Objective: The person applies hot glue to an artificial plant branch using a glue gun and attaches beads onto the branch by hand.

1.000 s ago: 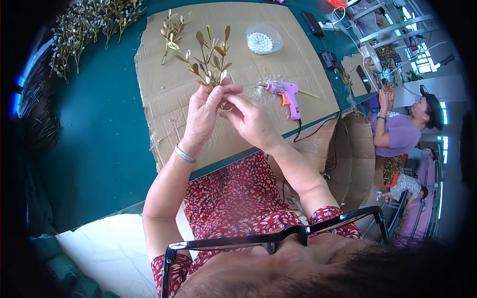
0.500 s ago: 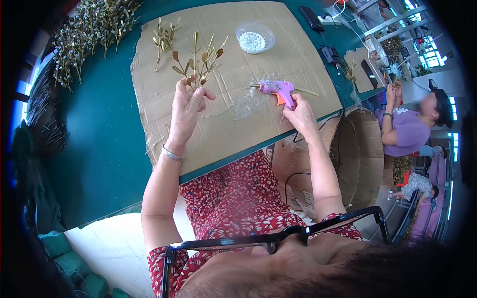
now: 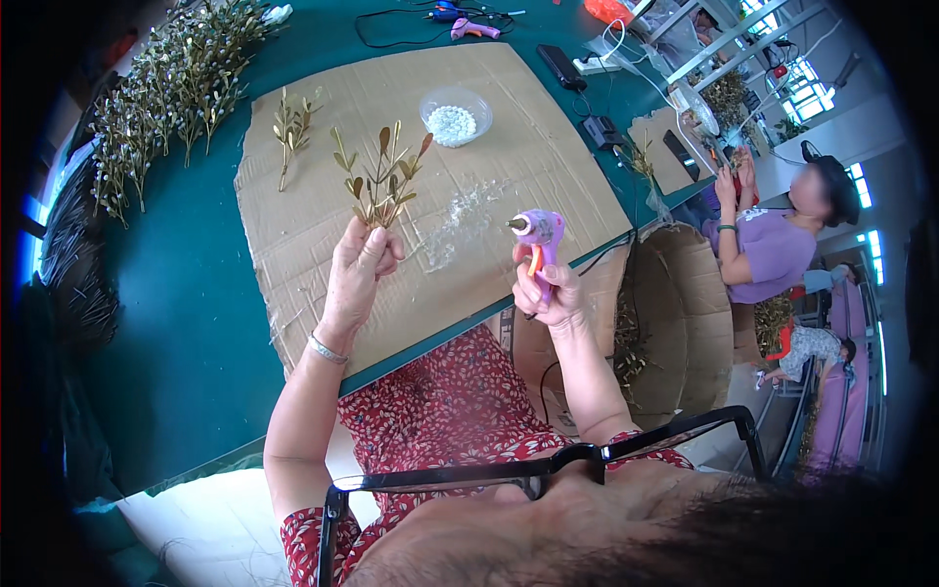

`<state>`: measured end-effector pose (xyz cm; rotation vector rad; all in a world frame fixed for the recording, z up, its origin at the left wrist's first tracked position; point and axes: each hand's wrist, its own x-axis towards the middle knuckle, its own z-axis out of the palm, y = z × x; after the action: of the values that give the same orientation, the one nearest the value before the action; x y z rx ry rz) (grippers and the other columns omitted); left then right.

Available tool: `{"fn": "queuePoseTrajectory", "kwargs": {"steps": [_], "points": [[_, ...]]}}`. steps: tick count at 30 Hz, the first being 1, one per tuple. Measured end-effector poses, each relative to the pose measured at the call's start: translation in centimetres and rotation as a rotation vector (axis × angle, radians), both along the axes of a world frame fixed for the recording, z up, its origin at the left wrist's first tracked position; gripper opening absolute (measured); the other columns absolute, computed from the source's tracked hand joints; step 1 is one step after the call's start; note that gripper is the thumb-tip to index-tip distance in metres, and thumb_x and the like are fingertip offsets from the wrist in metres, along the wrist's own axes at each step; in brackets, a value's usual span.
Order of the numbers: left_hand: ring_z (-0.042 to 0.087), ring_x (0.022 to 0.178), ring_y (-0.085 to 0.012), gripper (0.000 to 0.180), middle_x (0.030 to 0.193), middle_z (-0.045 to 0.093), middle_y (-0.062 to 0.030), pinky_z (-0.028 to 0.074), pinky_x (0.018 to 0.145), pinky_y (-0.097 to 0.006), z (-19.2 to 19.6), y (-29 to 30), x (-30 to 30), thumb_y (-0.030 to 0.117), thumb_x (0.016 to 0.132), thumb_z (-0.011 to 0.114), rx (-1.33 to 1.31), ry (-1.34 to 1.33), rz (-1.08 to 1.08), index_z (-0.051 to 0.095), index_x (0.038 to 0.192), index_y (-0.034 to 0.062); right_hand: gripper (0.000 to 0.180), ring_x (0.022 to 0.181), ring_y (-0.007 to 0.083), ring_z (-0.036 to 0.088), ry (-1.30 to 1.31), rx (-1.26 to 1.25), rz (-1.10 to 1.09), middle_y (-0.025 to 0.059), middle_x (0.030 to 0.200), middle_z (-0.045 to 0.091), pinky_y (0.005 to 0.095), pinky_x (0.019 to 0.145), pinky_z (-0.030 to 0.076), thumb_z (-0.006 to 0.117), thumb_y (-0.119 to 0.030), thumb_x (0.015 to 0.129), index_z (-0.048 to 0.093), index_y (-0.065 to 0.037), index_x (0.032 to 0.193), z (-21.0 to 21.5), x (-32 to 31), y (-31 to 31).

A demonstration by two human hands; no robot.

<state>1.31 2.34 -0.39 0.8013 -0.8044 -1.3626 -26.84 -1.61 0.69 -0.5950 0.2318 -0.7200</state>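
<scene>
Upright in my left hand is a sprig of gold-coloured artificial leaves, pinched by its stem over the cardboard sheet. My right hand is wrapped round the handle of a purple hot glue gun, its orange trigger under my fingers and its nozzle pointing left toward the sprig. The two are apart. Behind them, a clear round bowl holds small white beads. Strands of dried clear glue lie on the cardboard between my hands. Another gold sprig lies at the cardboard's left.
Finished-looking beaded sprigs are heaped on the green table at far left. A second purple glue gun lies beyond the cardboard. A large cardboard box stands at right, near a person in a purple shirt.
My right hand has lifted the glue gun off the cardboard and brought it nearer me, its nozzle turned toward the sprig. My left hand still holds the sprig.
</scene>
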Motion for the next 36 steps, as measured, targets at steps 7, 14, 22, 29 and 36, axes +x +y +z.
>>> {"fn": "queuePoseTrajectory", "kwargs": {"steps": [7,14,22,29,36], "points": [[0.031,0.055,-0.0034,0.026,0.077,0.055,-0.0058,0.031,0.054,-0.018,0.9,0.0,0.2,0.015,0.100,0.042,0.002,0.030,0.029,0.038,0.123,0.0035,0.032,0.039,0.0141,0.043,-0.176,0.006,0.080,0.0054,0.055,0.051,0.0269,0.037,0.032,0.062,-0.021,0.085,0.051,-0.001,0.108,-1.5,0.8,0.3],[0.036,0.064,-0.0066,0.026,0.082,0.051,-0.0031,0.036,0.061,-0.021,0.7,0.2,0.2,0.015,0.101,0.037,0.076,0.206,-0.069,0.041,0.126,0.0057,0.039,0.046,0.0175,0.047,0.045,-0.096,-0.069,0.0081,0.066,0.054,0.0290,0.040,0.037,0.065,-0.021,0.083,0.052,-0.003,0.115,-0.1,1.0,0.6],[0.040,0.066,-0.0079,0.031,0.083,0.052,-0.0021,0.038,0.064,-0.020,1.0,0.2,-0.6,0.019,0.101,0.039,0.173,0.153,-0.050,0.039,0.129,0.0040,0.028,0.054,0.0152,0.055,0.500,-0.419,-0.299,0.0108,0.081,0.061,0.0239,0.046,0.042,0.067,-0.020,0.084,0.057,-0.001,0.103,3.5,3.5,3.0],[0.041,0.067,-0.0058,0.029,0.084,0.054,-0.0022,0.036,0.060,-0.019,0.5,0.2,-0.8,0.010,0.099,0.043,0.070,-0.074,0.049,0.038,0.125,0.0007,0.018,0.059,0.0106,0.056,0.627,-0.463,-0.265,0.0061,0.085,0.061,0.0221,0.052,0.043,0.060,-0.017,0.090,0.058,-0.003,0.101,3.7,4.4,2.9],[0.041,0.066,-0.0068,0.031,0.084,0.052,-0.0037,0.037,0.060,-0.020,0.4,0.3,-0.8,0.003,0.096,0.044,0.050,-0.119,0.072,0.036,0.126,-0.0019,0.018,0.058,0.0113,0.056,0.657,-0.420,-0.259,0.0050,0.081,0.059,0.0225,0.051,0.043,0.060,-0.018,0.091,0.057,-0.003,0.099,3.3,4.7,2.7]]}}
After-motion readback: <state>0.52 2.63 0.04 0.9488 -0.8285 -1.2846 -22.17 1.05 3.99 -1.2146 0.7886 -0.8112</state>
